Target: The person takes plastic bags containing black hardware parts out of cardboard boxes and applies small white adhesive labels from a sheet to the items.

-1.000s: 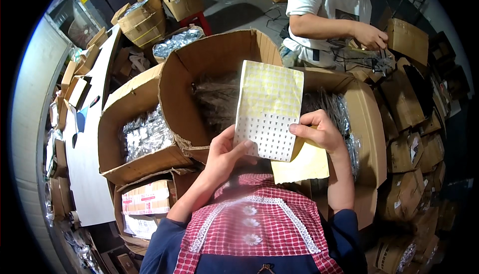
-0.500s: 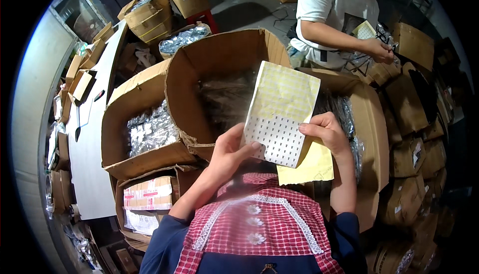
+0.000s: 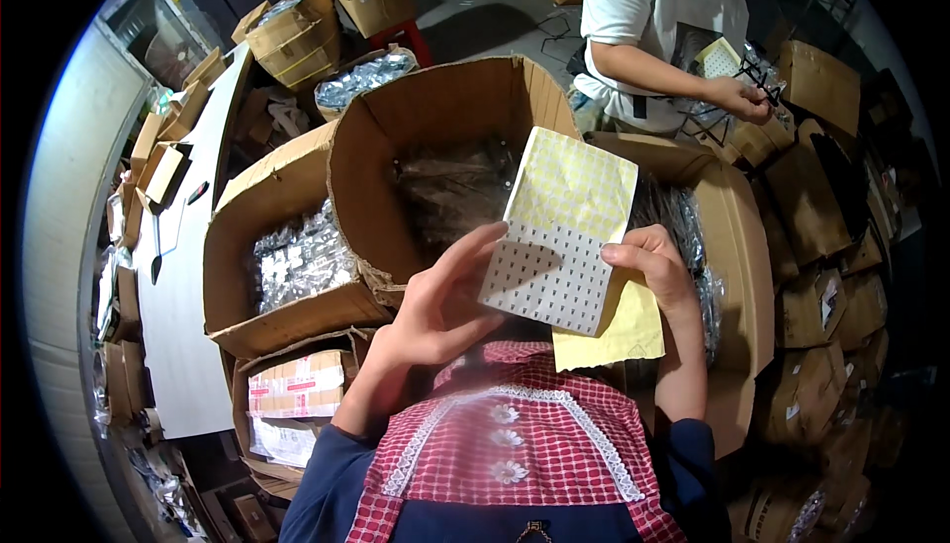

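A sticker sheet point(image 3: 562, 236) is held up in front of me. Its upper half is bare yellow backing, while the lower half carries rows of small white stickers with dark marks. My right hand point(image 3: 653, 261) pinches its right edge, thumb on top. A second yellow sheet point(image 3: 614, 330) hangs below and behind it at the same hand. At the left edge, my left hand point(image 3: 440, 306) has thumb and fingers apart, the fingertips by the sheet's edge. Beyond lies a big open carton point(image 3: 435, 108) with clear plastic bags inside.
A carton point(image 3: 267, 182) of bagged silvery parts stands left, a smaller one with a taped box point(image 3: 295, 392) below it. Another carton point(image 3: 737, 246) holds bags at right. A co-worker point(image 3: 658, 39) handles dark parts at the upper right. A white table point(image 3: 183, 345) runs along the left.
My left hand has let go of the sheet's left edge, its thumb and fingers spreading apart. The sheet stays in my right hand, shifted slightly. The co-worker's hand has moved a little.
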Motion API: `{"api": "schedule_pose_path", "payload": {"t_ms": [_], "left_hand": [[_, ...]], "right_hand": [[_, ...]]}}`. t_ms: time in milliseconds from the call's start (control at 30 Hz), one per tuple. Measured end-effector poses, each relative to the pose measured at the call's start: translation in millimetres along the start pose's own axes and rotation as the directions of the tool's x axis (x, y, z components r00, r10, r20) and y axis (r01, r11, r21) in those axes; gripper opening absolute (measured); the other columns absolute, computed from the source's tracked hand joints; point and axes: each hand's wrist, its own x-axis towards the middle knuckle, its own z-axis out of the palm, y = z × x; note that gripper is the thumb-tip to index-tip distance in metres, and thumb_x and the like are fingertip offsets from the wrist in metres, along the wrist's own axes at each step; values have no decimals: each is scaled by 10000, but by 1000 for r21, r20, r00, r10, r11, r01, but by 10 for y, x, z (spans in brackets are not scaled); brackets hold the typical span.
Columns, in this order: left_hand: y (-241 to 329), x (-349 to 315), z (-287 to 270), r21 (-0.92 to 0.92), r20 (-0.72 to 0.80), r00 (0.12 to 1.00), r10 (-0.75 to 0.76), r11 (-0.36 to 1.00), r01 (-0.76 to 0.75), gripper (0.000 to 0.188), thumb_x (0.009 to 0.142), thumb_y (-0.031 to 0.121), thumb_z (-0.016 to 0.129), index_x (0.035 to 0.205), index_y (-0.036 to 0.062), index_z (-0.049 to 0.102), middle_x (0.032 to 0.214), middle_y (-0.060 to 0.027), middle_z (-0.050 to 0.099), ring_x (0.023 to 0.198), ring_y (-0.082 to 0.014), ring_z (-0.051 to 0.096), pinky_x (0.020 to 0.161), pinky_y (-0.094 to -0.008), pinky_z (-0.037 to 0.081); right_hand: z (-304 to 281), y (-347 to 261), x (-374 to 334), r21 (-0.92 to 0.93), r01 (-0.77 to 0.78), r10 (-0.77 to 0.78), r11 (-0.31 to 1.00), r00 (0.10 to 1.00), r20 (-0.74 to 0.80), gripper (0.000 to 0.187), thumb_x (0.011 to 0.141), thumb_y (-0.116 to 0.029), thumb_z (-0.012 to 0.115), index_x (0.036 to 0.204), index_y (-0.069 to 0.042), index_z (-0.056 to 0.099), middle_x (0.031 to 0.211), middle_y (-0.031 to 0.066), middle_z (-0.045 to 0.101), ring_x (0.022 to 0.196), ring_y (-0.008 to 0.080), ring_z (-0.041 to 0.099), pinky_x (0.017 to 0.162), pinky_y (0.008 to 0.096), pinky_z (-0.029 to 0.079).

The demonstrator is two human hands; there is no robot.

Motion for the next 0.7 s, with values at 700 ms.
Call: {"api": "schedule_pose_path", "payload": {"t_ms": [700], "left_hand": [[35,98,77,409,-33,961,274,881,-237,647,689,-43,747,1313,3,583,1293,-188,530,1207,-328,559,983,-409,518]], "right_hand": [[21,153,14,-13,78,-78,997,996,-41,236,863,-180,675,847,38,764,704,46,702,628,41,564,586,198,414]]}}
